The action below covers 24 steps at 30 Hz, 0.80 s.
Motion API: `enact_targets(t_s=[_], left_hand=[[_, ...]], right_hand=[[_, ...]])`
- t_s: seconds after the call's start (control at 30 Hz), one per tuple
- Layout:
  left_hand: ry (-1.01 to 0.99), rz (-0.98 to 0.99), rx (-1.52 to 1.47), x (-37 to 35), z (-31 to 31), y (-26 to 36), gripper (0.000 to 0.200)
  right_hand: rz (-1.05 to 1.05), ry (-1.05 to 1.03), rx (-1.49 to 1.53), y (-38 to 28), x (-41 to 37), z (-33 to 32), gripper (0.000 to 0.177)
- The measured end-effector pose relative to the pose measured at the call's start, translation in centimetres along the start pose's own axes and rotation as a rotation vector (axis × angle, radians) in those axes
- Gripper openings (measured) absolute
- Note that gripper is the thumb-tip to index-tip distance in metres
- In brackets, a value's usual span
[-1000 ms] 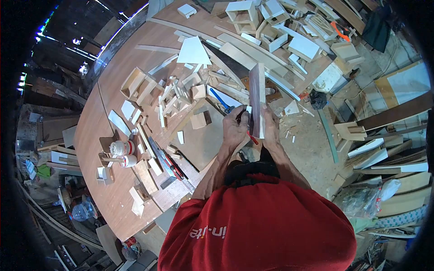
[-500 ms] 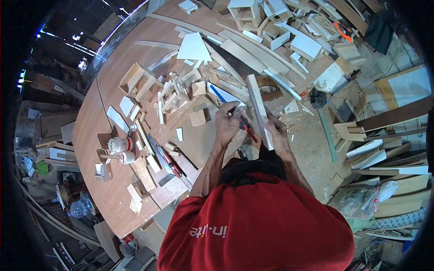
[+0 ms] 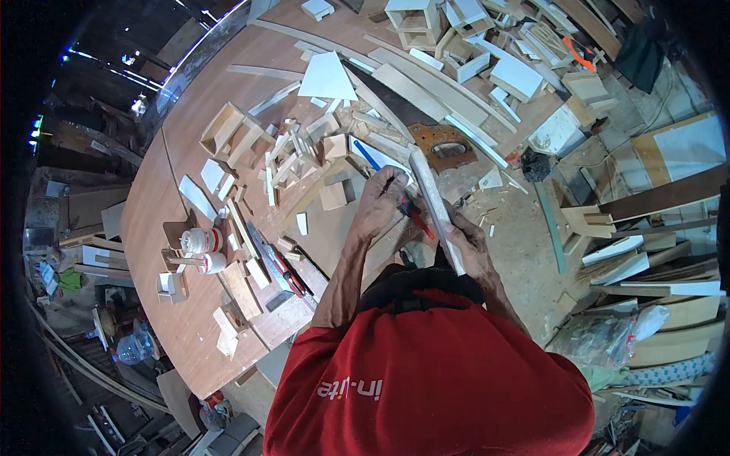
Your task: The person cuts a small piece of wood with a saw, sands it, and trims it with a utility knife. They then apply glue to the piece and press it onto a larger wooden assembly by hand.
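Observation:
My right hand [image 3: 469, 242] is wrapped round a long, narrow wooden strip [image 3: 435, 209], held tilted in front of my body with its lower end near my waist. Just to the left, my left hand [image 3: 380, 199] has its fingers curled together near the strip; what they pinch, if anything, is too small to make out. Behind these fingers lies a blue pencil-like stick [image 3: 366, 155]. A red and black tool [image 3: 415, 216] shows between the hands, partly hidden. Beyond the strip's upper end is a handsaw's wooden handle [image 3: 439, 137].
A brown worktable [image 3: 163, 327] carries small wooden frames [image 3: 293, 161], offcuts and a white trapezoid board [image 3: 327, 78]. White jars [image 3: 201, 241] stand at left, near a red-handled tool [image 3: 289, 275]. Boards [image 3: 669, 287] are stacked at right.
The strip's upper end has dropped toward me, uncovering more of the saw handle. My left hand has shifted slightly left, and my right hand slightly down with the strip.

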State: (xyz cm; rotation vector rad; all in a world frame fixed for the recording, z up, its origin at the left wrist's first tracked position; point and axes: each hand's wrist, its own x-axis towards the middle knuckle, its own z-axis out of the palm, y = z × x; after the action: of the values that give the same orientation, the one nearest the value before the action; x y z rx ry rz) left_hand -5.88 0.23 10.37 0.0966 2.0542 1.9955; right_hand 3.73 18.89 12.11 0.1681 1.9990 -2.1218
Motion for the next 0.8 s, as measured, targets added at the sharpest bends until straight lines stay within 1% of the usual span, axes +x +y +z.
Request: enact_targets(t_s=[0.07, 0.1, 0.13, 0.17, 0.2, 0.23, 0.27, 0.33, 0.37, 0.4, 0.43, 0.5, 0.53, 0.57, 0.63, 0.67, 0.7, 0.77, 0.8], left_hand=[[-0.002, -0.035, -0.011, 0.0, 0.0, -0.1, 0.013], [-0.057, -0.011, 0.001, 0.1, 0.0, -0.3, 0.013], [-0.113, 0.010, 0.013, 0.1, 0.0, -0.5, 0.013], [-0.114, 0.003, 0.011, -0.2, 0.3, -0.8, 0.013], [-0.133, 0.041, -0.004, 0.0, 0.9, -0.7, 0.014], [-0.152, 0.075, -0.020, -0.2, 1.3, -0.4, 0.014], [-0.091, -0.030, 0.001, 0.2, 1.2, 0.2, 0.014], [-0.085, -0.026, -0.030, 0.8, 0.3, 0.0, 0.014], [-0.077, -0.035, -0.067, 0.8, -0.1, -0.4, 0.013], [-0.063, -0.019, -0.025, 0.7, -0.4, -0.6, 0.014], [-0.067, -0.019, -0.021, 0.6, -0.3, -0.9, 0.014], [-0.080, 0.025, -0.010, 0.3, 0.6, -1.1, 0.014], [-0.090, 0.111, 0.051, 0.0, 0.8, 0.0, 0.015], [-0.090, 0.109, 0.055, 0.0, 0.4, -0.2, 0.015], [-0.012, 0.037, 0.050, 1.3, -0.5, 0.4, 0.016], [0.000, -0.019, -0.016, 1.3, -0.8, 0.9, 0.016], [0.000, -0.015, -0.015, 1.4, -0.7, 0.4, 0.016], [-0.131, 0.241, 0.204, 1.4, -0.1, -1.1, 0.016], [-0.212, 0.212, 0.140, 0.7, 0.9, -0.6, 0.016]], right_hand=[[-0.006, 0.005, 0.005, 0.0, -0.3, 0.2, 0.050], [-0.007, 0.003, 0.004, -0.1, -0.1, 0.1, 0.050], [0.046, -0.006, -0.080, -0.4, 0.2, 0.0, 0.051], [0.105, -0.015, -0.162, -0.7, 0.4, -0.1, 0.052], [0.113, 0.011, -0.143, -1.4, 1.4, 0.1, 0.054], [0.070, 0.000, -0.159, -1.5, 2.6, 0.0, 0.055], [0.064, 0.017, -0.176, -1.3, 2.7, 0.4, 0.055], [0.039, 0.029, -0.192, -1.1, 2.8, 0.9, 0.054], [-0.021, 0.018, -0.188, -0.7, 1.7, 1.1, 0.054], [-0.082, 0.010, -0.182, -0.5, 1.2, 1.3, 0.054], [-0.083, 0.013, -0.178, -0.3, 1.6, 1.5, 0.054], [0.034, 0.065, -0.155, -0.2, 2.9, 1.6, 0.053], [0.083, 0.035, -0.164, -1.2, 3.8, 1.1, 0.052], [0.084, 0.034, -0.159, -1.2, 3.5, 1.4, 0.052], [-0.043, 0.037, -0.150, -1.3, 3.3, 2.0, 0.053], [-0.084, 0.088, -0.174, 0.6, 3.0, 2.2, 0.055], [-0.089, 0.088, -0.174, 0.3, 3.3, 2.0, 0.055], [0.075, 0.083, -0.147, -0.1, 3.8, 1.1, 0.054], [0.181, 0.048, -0.170, -0.4, 5.3, -0.1, 0.053]])
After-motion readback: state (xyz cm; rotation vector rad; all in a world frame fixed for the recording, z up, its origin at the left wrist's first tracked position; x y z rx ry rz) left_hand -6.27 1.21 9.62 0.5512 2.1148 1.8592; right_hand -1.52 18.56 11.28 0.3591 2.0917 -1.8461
